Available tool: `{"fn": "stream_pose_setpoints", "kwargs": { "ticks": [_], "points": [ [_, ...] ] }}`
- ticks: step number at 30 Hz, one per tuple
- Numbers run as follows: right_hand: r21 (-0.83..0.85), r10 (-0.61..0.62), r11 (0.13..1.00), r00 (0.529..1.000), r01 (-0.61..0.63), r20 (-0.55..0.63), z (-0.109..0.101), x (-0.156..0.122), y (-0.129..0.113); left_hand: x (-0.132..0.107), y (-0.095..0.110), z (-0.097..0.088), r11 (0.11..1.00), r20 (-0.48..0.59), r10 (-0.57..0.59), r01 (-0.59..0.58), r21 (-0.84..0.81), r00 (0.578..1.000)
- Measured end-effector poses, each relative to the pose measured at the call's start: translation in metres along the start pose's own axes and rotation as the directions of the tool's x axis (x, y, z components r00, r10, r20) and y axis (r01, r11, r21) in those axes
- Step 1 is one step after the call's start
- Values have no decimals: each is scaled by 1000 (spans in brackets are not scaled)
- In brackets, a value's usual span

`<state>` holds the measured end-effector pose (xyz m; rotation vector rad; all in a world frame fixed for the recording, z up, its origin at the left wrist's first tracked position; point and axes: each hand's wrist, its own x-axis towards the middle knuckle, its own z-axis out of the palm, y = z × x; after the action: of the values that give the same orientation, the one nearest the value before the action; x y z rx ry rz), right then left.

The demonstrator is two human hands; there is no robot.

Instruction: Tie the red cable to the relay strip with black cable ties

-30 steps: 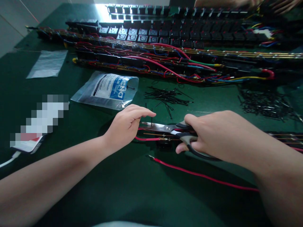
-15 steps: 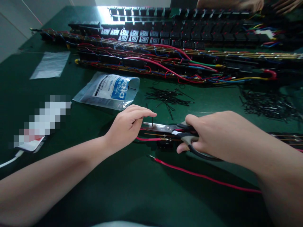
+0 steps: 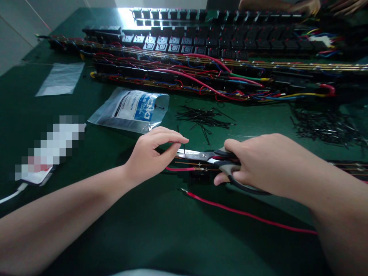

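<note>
My right hand [image 3: 258, 163] is closed round the grey and black handles of a pair of scissors [image 3: 201, 155], blades pointing left. My left hand [image 3: 152, 153] pinches the thin black tail of a cable tie [image 3: 184, 147] that stands up beside the blade tips. Under both hands lies a black socket strip [image 3: 201, 174] with copper rails and red wires. A loose red wire [image 3: 244, 214] runs off to the right on the green table [image 3: 143, 230].
A foil bag [image 3: 132, 109] with a blue label lies beyond my left hand. Cut black tie ends [image 3: 205, 119] are scattered behind the scissors and at the right [image 3: 324, 126]. Long wired socket strips [image 3: 201, 65] fill the back. Another person's hands [image 3: 287, 4] show at the top edge.
My left hand's fingers have lifted and curled, closing on the upright cable tie tail by the scissor tips. The right hand and scissors have hardly moved.
</note>
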<state>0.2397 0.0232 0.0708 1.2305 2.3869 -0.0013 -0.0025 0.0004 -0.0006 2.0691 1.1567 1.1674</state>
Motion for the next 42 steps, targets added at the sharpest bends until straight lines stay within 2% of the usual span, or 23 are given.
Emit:
{"fn": "stream_pose_setpoints", "kwargs": {
  "ticks": [2,5,10,17,24,27,31,35,40,42],
  "points": [
    [-1,2,1000,1000,-2,17,0,0,0,0,1,0,1000,-27,24,-23,11,999],
    [-2,-7,1000,1000,7,21,-3,-1,-1,1,3,0,1000,-50,-4,5,24,999],
    [0,7,1000,1000,-7,29,-8,-3,-4,1,4,-2,996,-25,-88,87,-15,996],
    [5,-2,1000,1000,2,-12,-6,-3,-4,2,2,-1,992,-20,-116,115,-58,993],
    [2,13,1000,998,-13,54,-7,-1,-4,2,2,-1,988,-21,-114,111,-108,993],
    [6,18,1000,999,-18,34,-6,-2,-4,2,1,0,989,-76,-137,132,-70,988],
    [19,15,1000,1000,-15,24,-4,-2,-2,3,-1,1,971,-153,-235,225,-84,960],
    [35,30,999,997,-32,69,-2,1,1,6,-5,0,961,-129,-258,268,70,958],
    [38,25,999,997,-28,72,-1,1,2,7,-8,-2,945,-34,-85,91,313,996],
    [34,32,999,996,-35,80,-1,1,2,7,-9,-2,923,30,-59,44,381,998]
  ]
}}
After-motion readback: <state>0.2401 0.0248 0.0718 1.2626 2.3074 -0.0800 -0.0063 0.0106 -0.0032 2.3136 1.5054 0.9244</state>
